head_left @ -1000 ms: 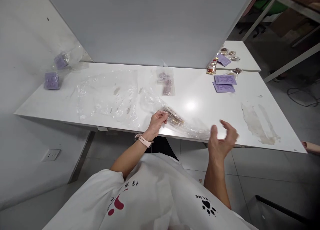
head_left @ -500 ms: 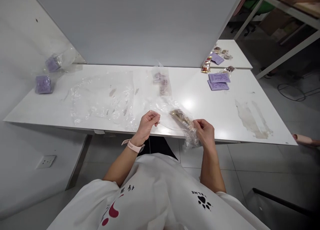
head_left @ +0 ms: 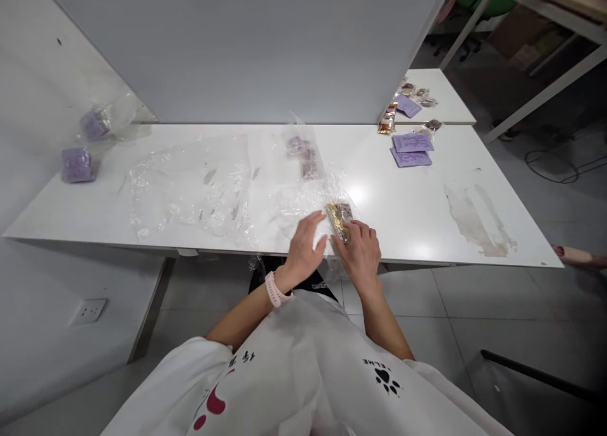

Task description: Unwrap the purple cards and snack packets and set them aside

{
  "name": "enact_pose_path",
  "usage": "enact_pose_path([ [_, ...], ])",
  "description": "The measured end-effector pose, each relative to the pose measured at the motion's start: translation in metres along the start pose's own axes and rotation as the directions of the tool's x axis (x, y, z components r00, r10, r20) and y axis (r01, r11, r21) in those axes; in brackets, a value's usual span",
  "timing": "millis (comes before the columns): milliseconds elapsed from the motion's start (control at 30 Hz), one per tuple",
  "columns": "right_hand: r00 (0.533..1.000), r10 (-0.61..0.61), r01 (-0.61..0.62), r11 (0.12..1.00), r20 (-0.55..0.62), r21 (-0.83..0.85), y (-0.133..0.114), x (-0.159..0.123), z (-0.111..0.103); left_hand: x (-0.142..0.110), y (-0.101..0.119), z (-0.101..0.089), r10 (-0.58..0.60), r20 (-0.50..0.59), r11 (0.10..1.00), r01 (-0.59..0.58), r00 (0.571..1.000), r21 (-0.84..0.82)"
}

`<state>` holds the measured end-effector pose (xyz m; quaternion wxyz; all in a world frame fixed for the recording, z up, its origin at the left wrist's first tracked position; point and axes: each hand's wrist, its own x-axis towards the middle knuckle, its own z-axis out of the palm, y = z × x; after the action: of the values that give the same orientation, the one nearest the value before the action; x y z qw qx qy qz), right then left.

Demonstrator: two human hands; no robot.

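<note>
Office-like workroom: white table [head_left: 398,208], grey partition [head_left: 246,50], green chair [head_left: 497,5], tiled floor [head_left: 488,297].

The packet [head_left: 337,216] looks shiny and foil-like, the bag [head_left: 298,201] crinkled glossy plastic, the tabletop [head_left: 417,208] smooth, glossy.

On my feed, the white table [head_left: 417,211] stretches wide, a bright glare [head_left: 351,191] on its top. Behind it rises a grey panel [head_left: 246,50]; left of it, a pale wall [head_left: 28,88] (socket [head_left: 89,311] set below table height). Under it, grey tiled floor [head_left: 484,297]; beyond its right end, I see a green chair [head_left: 497,5] by a white-framed desk [head_left: 547,95].
</note>
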<state>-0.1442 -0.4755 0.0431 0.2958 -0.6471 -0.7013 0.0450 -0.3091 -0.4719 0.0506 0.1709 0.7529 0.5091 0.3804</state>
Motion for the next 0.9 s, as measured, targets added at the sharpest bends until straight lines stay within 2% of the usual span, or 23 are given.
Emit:
enact_pose_path([
  [67,0.997,0.073,-0.07,0.995,-0.041,0.069,0.009,0.001,0.003,-0.007,-0.001,0.017,0.038,0.246,0.992,-0.067,0.968,0.109],
  [133,0.978,0.203,-0.192,0.965,-0.044,0.18,0.028,0.006,0.0,-0.014,-0.008,0.027,0.049,0.395,0.961,-0.15,0.917,0.231],
  [233,0.914,0.404,-0.388,0.891,-0.023,0.237,0.063,0.02,-0.01,-0.02,-0.02,0.029,0.077,0.468,0.909,-0.255,0.88,0.329],
  [333,0.865,0.492,-0.485,0.87,-0.101,0.084,0.085,0.031,-0.023,-0.02,-0.025,0.023,0.095,0.463,0.899,-0.276,0.881,0.34],
  [400,0.877,0.437,-0.449,0.893,-0.201,-0.02,0.085,0.032,-0.031,-0.02,-0.025,0.019,0.102,0.454,0.906,-0.271,0.885,0.325],
  [467,0.928,0.292,-0.311,0.949,-0.23,-0.05,0.072,0.028,-0.034,-0.019,-0.024,0.017,0.11,0.447,0.917,-0.264,0.888,0.298],
  [533,0.986,0.107,-0.113,0.993,-0.129,-0.04,0.053,0.02,-0.03,-0.02,-0.024,0.016,0.109,0.444,0.929,-0.25,0.889,0.274],
  [600,0.999,-0.041,0.042,0.997,0.02,-0.065,0.037,0.013,-0.021,-0.02,-0.025,0.014,0.1,0.451,0.937,-0.236,0.887,0.258],
  [633,0.995,-0.072,0.079,0.992,0.075,-0.098,0.031,0.01,-0.014,-0.02,-0.026,0.012,0.091,0.459,0.94,-0.228,0.884,0.253],
  [700,0.991,-0.062,0.08,0.983,0.115,-0.165,0.026,0.006,-0.004,-0.02,-0.028,0.006,0.071,0.48,0.949,-0.207,0.874,0.238],
  [767,0.995,-0.02,0.038,0.984,0.101,-0.173,0.029,0.007,0.001,-0.021,-0.031,-0.004,0.046,0.501,0.96,-0.177,0.864,0.218],
  [900,0.994,0.073,-0.074,0.997,0.085,0.013,0.047,0.016,-0.009,-0.025,-0.039,-0.03,-0.005,0.525,0.967,-0.131,0.851,0.22],
])
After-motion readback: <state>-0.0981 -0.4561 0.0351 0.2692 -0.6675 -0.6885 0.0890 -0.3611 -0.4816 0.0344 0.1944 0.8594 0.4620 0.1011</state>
